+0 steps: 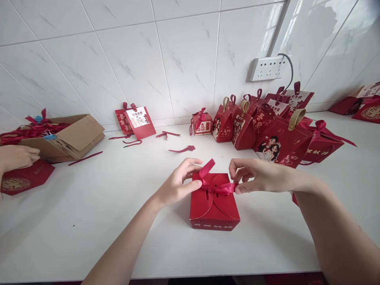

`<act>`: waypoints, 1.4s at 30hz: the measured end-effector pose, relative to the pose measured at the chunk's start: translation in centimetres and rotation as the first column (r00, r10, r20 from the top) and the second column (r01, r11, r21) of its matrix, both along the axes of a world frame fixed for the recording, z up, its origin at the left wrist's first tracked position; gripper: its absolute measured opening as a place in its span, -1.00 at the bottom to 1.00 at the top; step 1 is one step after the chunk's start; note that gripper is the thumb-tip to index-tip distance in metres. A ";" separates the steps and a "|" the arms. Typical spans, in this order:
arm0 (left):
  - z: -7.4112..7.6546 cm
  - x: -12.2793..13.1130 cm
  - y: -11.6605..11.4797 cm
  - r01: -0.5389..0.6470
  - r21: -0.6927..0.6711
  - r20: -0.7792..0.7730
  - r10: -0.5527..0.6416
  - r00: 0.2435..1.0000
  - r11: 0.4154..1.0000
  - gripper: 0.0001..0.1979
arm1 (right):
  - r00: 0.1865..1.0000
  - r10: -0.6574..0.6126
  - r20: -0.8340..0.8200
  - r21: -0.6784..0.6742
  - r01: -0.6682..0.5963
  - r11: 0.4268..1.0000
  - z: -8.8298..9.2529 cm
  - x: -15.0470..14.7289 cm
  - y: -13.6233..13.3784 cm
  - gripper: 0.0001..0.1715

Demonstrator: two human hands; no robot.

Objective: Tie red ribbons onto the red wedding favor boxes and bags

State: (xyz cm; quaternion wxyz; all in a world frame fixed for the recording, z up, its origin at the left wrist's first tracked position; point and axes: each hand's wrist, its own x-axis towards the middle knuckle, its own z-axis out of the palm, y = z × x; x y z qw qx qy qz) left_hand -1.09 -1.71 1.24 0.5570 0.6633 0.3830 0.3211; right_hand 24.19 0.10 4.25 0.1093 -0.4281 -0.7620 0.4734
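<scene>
A square red gift box (218, 208) with interlocking curved lid flaps and pale lettering on its front sits before me. Across its top runs a shiny red ribbon (211, 189), knotted near the middle, with one tail sticking up at the back left. My left hand (182, 184) is at the box's left edge, its thumb pressed on the ribbon beside the knot and its fingers curled behind. On the right, my right hand (252, 176) pinches the ribbon's other end between thumb and index finger, drawing it out sideways.
Finished red gift boxes (279, 144) crowd the right rear. A cardboard box (74, 136) of ribbons stands left, where another person's hand (19, 158) rests by a red box (28, 178). Ribbon scraps (181, 149) and red cards (141, 122) are near the wall, below a power strip (267, 69).
</scene>
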 end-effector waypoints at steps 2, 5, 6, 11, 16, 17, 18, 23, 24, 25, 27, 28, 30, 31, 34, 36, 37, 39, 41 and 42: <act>-0.1 0.0 0.0 0.003 -0.045 0.038 -0.001 0.999 0.999 -0.63 | 0.997 0.022 -0.068 0.019 -0.020 1.000 -0.2 -0.1 0.3 -0.77; -0.1 0.1 -0.1 0.000 0.016 0.017 0.000 1.000 1.000 -0.78 | 0.978 -0.054 -0.201 0.161 0.087 0.983 -0.5 -0.8 0.4 -0.79; 0.0 0.1 0.0 0.001 0.055 -0.006 -0.001 1.000 0.999 -0.85 | 0.964 -0.079 -0.254 0.202 0.133 0.970 -0.6 -1.1 0.4 -0.79; 0.1 0.1 -0.1 0.017 0.160 -0.080 -0.004 0.997 0.987 -0.93 | 0.922 -0.056 -0.384 0.136 0.116 0.984 -1.7 -3.2 0.5 -0.73; -0.1 0.2 -0.2 0.088 0.145 -0.106 -0.073 0.992 0.985 -0.60 | 0.846 -0.267 -0.461 -0.154 0.220 0.963 -3.3 -4.7 1.0 -0.68; -0.2 0.2 -0.2 0.100 0.141 -0.115 -0.084 0.990 0.985 -0.57 | 0.819 -0.309 -0.484 -0.223 0.226 0.948 -3.7 -4.9 1.1 -0.67; -0.3 0.2 -0.2 0.110 0.137 -0.128 -0.093 0.987 0.984 -0.55 | 0.791 -0.340 -0.509 -0.292 0.213 0.933 -4.0 -5.0 1.2 -0.67; -0.7 0.0 -0.1 0.133 0.018 -0.142 -0.129 0.981 0.991 -0.58 | 0.773 -0.385 -0.504 -0.493 0.108 0.863 -5.2 -5.3 1.9 -0.62; -0.7 0.0 -0.1 0.134 -0.016 -0.123 -0.135 0.983 0.991 -0.58 | 0.790 -0.399 -0.465 -0.454 0.173 0.874 -5.1 -5.1 2.0 -0.61; -0.7 -0.1 -0.1 0.134 -0.045 -0.106 -0.138 0.985 0.990 -0.57 | 0.805 -0.420 -0.419 -0.371 0.270 0.888 -4.8 -4.9 2.1 -0.61; -0.7 -0.1 -0.1 0.135 -0.087 -0.073 -0.142 0.987 0.987 -0.57 | 0.829 -0.459 -0.319 -0.119 0.446 0.887 -3.8 -4.2 1.8 -0.60; -0.7 -0.1 -0.1 0.138 -0.096 -0.058 -0.144 0.988 0.986 -0.57 | 0.845 -0.462 -0.269 0.001 0.479 0.878 -3.1 -3.8 1.5 -0.58; -0.7 -0.2 -0.1 0.143 -0.086 -0.038 -0.146 0.988 0.986 -0.58 | 0.908 -0.383 -0.168 0.105 0.403 0.909 -1.5 -2.8 0.5 -0.49; -0.8 -0.2 -0.1 0.142 -0.073 -0.037 -0.145 0.989 0.987 -0.58 | 0.946 -0.301 -0.124 0.099 0.314 0.944 -0.8 -2.4 0.0 -0.48; -0.7 -0.3 -0.1 0.118 -0.022 -0.076 -0.119 0.990 0.993 -0.58 | 0.994 -0.084 -0.073 0.068 0.089 0.994 0.2 -1.8 -1.2 -0.56; -0.6 -0.3 -0.1 0.102 0.003 -0.110 -0.101 0.989 0.995 -0.58 | 0.997 -0.010 -0.077 0.059 0.015 0.998 0.2 -1.9 -1.6 -0.62; -0.6 -0.3 -0.2 0.096 0.008 -0.120 -0.095 0.988 0.995 -0.58 | 0.997 0.013 -0.077 0.053 -0.009 0.999 0.1 -2.0 -1.7 -0.63; -0.5 -0.2 -0.2 0.083 0.011 -0.116 -0.081 0.990 0.997 -0.59 | 0.997 0.040 -0.069 0.043 -0.038 0.998 -0.2 -2.4 -1.6 -0.65; -0.5 -0.1 -0.1 0.053 0.022 -0.098 -0.050 0.994 0.998 -0.59 | 0.996 0.034 -0.083 0.066 -0.029 0.997 -0.3 -2.8 -1.5 -0.68; -0.6 -0.1 0.0 0.031 0.033 -0.089 -0.028 0.996 0.999 -0.59 | 0.994 0.025 -0.110 0.082 -0.016 0.996 -0.4 -3.0 -1.4 -0.70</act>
